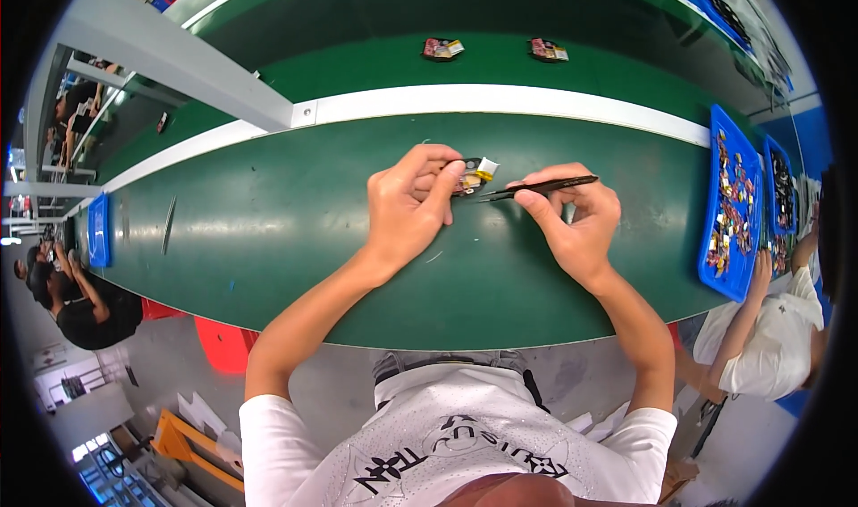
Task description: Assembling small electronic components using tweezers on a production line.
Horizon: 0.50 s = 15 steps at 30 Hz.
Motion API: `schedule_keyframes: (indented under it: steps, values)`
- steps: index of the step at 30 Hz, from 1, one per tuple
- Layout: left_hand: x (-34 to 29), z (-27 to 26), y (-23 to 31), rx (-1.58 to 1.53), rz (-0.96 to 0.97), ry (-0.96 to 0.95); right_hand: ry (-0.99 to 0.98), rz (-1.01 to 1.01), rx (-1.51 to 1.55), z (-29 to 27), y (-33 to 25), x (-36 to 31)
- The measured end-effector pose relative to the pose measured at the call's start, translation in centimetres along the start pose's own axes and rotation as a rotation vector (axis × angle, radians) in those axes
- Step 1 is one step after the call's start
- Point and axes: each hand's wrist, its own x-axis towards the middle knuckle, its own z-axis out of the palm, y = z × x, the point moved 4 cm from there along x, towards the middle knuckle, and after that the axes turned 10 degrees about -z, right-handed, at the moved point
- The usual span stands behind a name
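Over the middle of the green table (295,230), my left hand (414,194) is closed on a small electronic assembly (471,180). It has a black casing, reddish and gold parts, and a silver-white piece with a yellow strip at its upper right. The fingers cover much of its left side. In my right hand (579,216) is a pair of black tweezers (550,186), pinched between thumb and fingers. Their thin tips point left, close to the assembly's lower right edge; whether they touch it I cannot tell.
Two similar assemblies (442,49) (548,50) lie on the green surface beyond the white rail (500,97). A blue tray (747,239) full of small parts stands at the right, near a co-worker in white. Another pair of tweezers (169,225) and a blue bin (99,231) are leftward.
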Motion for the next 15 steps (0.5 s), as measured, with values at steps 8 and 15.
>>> schedule_keyframes:
  steps: [8,15]
  values:
    - [-0.99,0.75,-0.01,0.107,0.131,0.007,0.020,0.017,-0.058,0.64,0.41,-0.49]
    - [-0.94,0.90,-0.11,0.108,0.190,0.017,0.024,0.024,-0.083,0.50,0.21,-0.45]
